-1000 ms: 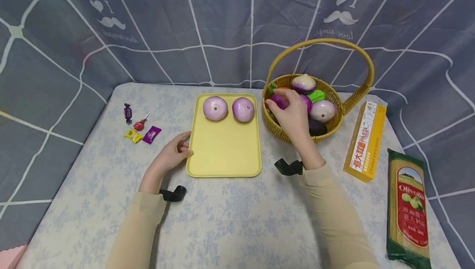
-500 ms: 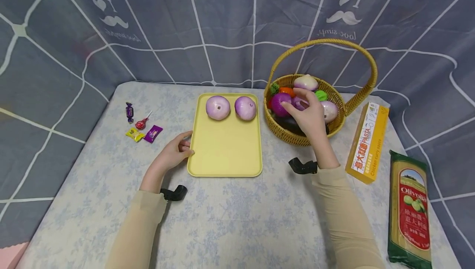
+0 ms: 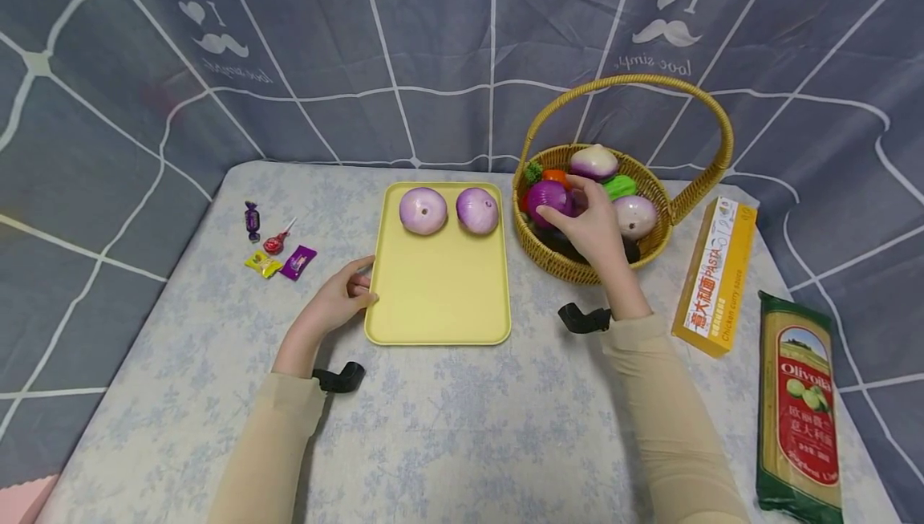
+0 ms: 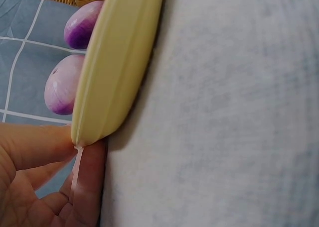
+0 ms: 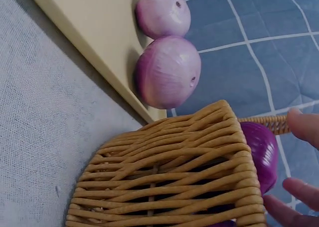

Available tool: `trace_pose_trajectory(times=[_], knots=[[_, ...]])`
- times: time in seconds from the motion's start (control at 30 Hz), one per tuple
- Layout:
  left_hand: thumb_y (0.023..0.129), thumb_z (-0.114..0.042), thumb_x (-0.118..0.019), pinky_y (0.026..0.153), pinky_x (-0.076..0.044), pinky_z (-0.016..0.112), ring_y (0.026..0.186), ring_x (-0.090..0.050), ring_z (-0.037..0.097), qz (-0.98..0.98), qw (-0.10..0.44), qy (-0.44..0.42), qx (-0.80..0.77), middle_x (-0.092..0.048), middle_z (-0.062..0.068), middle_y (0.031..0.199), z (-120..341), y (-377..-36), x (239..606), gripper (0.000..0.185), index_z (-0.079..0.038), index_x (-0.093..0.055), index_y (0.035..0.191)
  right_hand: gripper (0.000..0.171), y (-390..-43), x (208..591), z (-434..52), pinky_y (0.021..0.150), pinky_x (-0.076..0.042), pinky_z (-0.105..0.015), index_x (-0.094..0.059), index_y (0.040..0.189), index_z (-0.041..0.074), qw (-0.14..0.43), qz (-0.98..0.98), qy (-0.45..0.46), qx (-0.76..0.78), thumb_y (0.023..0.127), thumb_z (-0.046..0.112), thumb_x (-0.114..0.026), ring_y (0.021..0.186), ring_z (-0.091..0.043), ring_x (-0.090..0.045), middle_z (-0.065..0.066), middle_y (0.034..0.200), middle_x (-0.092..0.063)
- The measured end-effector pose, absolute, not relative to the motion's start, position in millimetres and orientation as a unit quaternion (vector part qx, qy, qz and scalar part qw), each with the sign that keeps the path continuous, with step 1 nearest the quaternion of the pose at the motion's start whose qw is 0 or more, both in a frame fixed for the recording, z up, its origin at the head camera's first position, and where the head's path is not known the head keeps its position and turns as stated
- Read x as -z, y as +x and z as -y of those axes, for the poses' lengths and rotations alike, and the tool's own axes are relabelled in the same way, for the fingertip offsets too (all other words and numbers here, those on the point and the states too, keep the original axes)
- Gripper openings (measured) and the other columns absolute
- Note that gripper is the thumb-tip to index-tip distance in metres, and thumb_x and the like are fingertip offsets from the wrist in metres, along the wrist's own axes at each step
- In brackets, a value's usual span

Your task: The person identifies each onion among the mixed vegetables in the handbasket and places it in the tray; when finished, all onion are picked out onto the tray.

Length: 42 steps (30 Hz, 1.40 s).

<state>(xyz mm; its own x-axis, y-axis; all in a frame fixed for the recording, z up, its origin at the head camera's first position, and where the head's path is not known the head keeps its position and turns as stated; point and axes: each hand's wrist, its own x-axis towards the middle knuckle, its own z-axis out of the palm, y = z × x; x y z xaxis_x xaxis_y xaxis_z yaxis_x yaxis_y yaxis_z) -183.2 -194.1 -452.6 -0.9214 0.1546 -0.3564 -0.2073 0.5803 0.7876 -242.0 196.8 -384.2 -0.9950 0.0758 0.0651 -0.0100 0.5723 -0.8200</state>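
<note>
Presently, findings run from the near edge to the far side.
Table: cloth-covered table (image 3: 447, 428); both sleeved forearms lie across it.
Left hand: left hand (image 3: 334, 299) rests against the near-left corner of the yellow tray (image 3: 436, 291); fingers curled onto the rim, steadying it, as the left wrist view confirms (image 4: 35, 152).
Tray contents: two pale purple onions (image 3: 423, 210) and (image 3: 477, 211) sit side by side at the tray's far end, just apart; the near portion is bare.
Right hand: right hand (image 3: 595, 227) is inside the wicker basket (image 3: 537, 255), fingers curved around the dark purple onion (image 3: 549, 201); a firm grip cannot be confirmed, nor any lift.
Basket contents: further pale onions, a green piece, an orange piece and a dark one beside the hand.
Progress, judged: two onions transferred; the dark purple one remains in the basket, others likewise.
Surroundings: wrapped sweets (image 3: 277, 251) far left; pasta box (image 3: 715, 275) and spaghetti packet (image 3: 800, 404) at right.
</note>
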Motion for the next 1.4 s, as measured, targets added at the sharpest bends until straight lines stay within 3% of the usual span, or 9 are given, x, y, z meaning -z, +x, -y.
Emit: trace_pose_trajectory(times=[0.23, 0.53, 1.1, 1.4], knots=[[0.097, -0.009, -0.059, 0.08, -0.047, 0.028, 0.104, -0.05, 0.026, -0.864, 0.199, -0.019, -0.461, -0.05, 0.018, 0.12, 194.7, -182.0, 452.3, 0.068, -0.011, -0.026, 0.157, 0.082, -246.5, 385.0, -191.6, 0.114, -0.034, -0.054, -0.038, 0.148, 0.009, 0.003, 0.916, -0.021, -0.401, 0.084, 0.042, -0.076, 0.137, -0.036, -0.038, -0.018, 0.149, -0.038], [0.097, -0.007, -0.059, 0.08, -0.047, 0.028, 0.104, -0.049, 0.026, -0.862, 0.199, -0.015, -0.466, -0.049, 0.018, 0.119, 195.7, -180.4, 451.5, 0.069, -0.009, -0.025, 0.156, 0.083, -251.0, 387.7, -186.8, 0.113, -0.032, -0.057, -0.035, 0.149, 0.007, 0.001, 0.927, -0.008, -0.374, 0.083, 0.035, -0.077, 0.138, -0.039, -0.037, -0.02, 0.151, -0.037], [0.098, -0.012, -0.06, 0.084, -0.047, 0.029, 0.106, -0.049, 0.026, -0.865, 0.207, -0.023, -0.456, -0.05, 0.017, 0.121, 195.2, -183.9, 453.2, 0.069, -0.012, -0.026, 0.157, 0.084, -237.2, 378.0, -187.2, 0.112, -0.035, -0.055, -0.037, 0.15, 0.011, 0.024, 0.909, -0.025, -0.416, 0.082, 0.038, -0.079, 0.138, -0.035, -0.038, -0.015, 0.151, -0.037], [0.097, -0.008, -0.059, 0.08, -0.047, 0.028, 0.102, -0.048, 0.026, -0.864, 0.2, -0.008, -0.461, -0.049, 0.017, 0.118, 196.5, -182.5, 451.2, 0.068, -0.011, -0.025, 0.157, 0.082, -225.1, 364.0, -151.0, 0.11, -0.038, -0.049, -0.045, 0.145, 0.01, 0.07, 0.887, 0.038, -0.454, 0.077, 0.032, -0.084, 0.129, -0.031, -0.045, -0.014, 0.141, -0.047]])
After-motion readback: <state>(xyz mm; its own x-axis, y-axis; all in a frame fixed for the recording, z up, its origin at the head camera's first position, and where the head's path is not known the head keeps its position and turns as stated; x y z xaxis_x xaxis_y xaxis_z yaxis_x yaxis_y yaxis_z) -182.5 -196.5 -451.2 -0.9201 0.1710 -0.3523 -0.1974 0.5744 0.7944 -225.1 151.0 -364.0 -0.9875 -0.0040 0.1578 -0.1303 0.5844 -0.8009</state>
